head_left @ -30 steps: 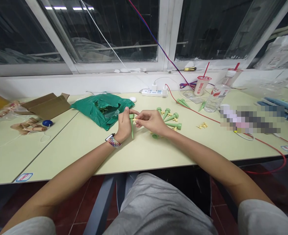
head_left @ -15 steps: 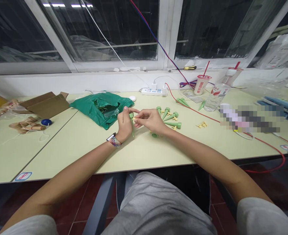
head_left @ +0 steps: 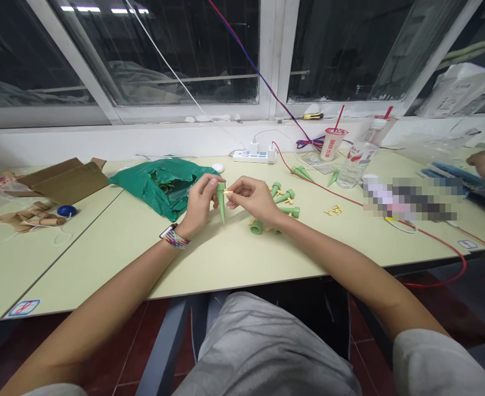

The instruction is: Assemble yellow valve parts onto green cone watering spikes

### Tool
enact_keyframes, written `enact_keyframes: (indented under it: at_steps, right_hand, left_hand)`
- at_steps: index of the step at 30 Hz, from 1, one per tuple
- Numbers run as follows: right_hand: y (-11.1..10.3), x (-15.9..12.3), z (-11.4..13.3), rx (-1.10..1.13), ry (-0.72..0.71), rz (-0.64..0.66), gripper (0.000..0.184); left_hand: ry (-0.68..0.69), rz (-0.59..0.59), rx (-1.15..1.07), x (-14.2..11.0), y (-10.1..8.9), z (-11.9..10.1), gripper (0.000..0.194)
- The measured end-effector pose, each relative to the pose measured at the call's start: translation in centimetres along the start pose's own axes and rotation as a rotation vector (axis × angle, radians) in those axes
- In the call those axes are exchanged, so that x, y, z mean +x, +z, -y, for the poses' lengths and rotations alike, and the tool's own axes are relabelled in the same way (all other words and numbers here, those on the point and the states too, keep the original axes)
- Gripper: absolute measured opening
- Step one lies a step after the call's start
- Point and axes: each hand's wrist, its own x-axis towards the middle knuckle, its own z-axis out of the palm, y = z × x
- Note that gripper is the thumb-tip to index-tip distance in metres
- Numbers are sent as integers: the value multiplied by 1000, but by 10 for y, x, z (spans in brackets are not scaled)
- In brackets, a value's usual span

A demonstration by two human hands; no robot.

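My left hand (head_left: pixel 199 204) is closed around the top of a green plastic plant-watering spike (head_left: pixel 221 204), which hangs upright with its point down above the table. At the spike's side, the thumb and fingers of my right hand (head_left: pixel 254 198) pinch a small yellow valve (head_left: pixel 228 192). Whether the valve sits fully in the spike's hole, I cannot tell. Several more green spikes (head_left: pixel 287 197) with yellow valves lie fanned out beyond and beside my right hand, which partly hides them. Farther right is a small pile of loose yellow valves (head_left: pixel 333 210).
A torn green bag (head_left: pixel 143 184) with spikes inside lies behind my left hand. Wooden toys (head_left: pixel 39 217) and a cardboard box (head_left: pixel 60 181) are at left. A power strip (head_left: pixel 254 157), cup (head_left: pixel 332 146), water bottle (head_left: pixel 355 162) and red cable (head_left: pixel 325 188) occupy the back and right.
The spike between my hands has turned and come into fuller view, hanging point down. My left hand has shifted slightly left. Another person's hand has appeared at the right edge.
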Motion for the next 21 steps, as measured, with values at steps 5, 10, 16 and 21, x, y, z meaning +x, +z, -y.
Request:
enact_keyframes:
  at_steps: [5, 10, 16, 21]
  right_hand:
    - [-12, 1, -2, -13, -1, -40, 40]
    - [-25, -5, 1, -134, 20, -13, 31]
    - [-94, -33, 51, -570, 334, 35, 16]
    - [-173, -77, 85, -1172, 345, -66, 13]
  left_hand:
    - [-77, 134, -74, 3, -4, -2, 39]
    - [-168, 160, -202, 4, -1, 3, 43]
    - [-243, 144, -370, 6, 0, 9, 42]
    - [-278, 136, -400, 6, 5, 5, 43]
